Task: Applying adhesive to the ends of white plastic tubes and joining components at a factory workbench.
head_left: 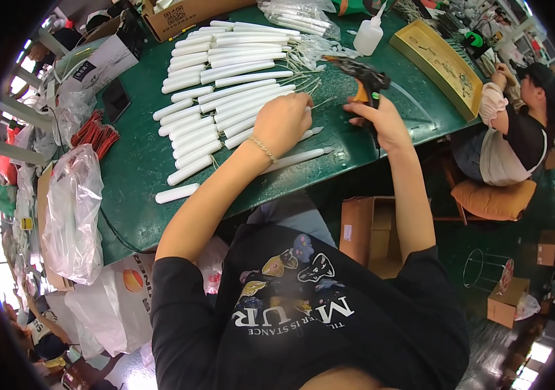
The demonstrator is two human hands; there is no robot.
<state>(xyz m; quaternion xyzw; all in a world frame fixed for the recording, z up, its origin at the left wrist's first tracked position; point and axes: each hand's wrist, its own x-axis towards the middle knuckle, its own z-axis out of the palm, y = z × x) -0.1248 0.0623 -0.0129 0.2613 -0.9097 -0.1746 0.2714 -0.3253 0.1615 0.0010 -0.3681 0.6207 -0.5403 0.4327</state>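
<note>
Rows of white candle-shaped tubes (238,62) lie on the green table, thin wires trailing from many of their right-hand ends. My left hand (284,123) is over the right side of the nearer rows, its fingers closed. A thin wire shows by its fingertips, but what they grip is hidden. In my right hand (384,123) is a black glue gun with an orange trigger (360,91), its nozzle pointing left toward the wire ends. Beneath my left wrist lies a pointed white tube (297,159), and a short white tube (177,194) rests near the table's front edge.
A white squeeze bottle (369,36) and a shallow yellow box (436,68) with small parts stand beyond the glue gun. At left are red wires (95,135) and a clear plastic bag (75,214). A co-worker (517,123) sits at right. An open carton (371,234) is below the table.
</note>
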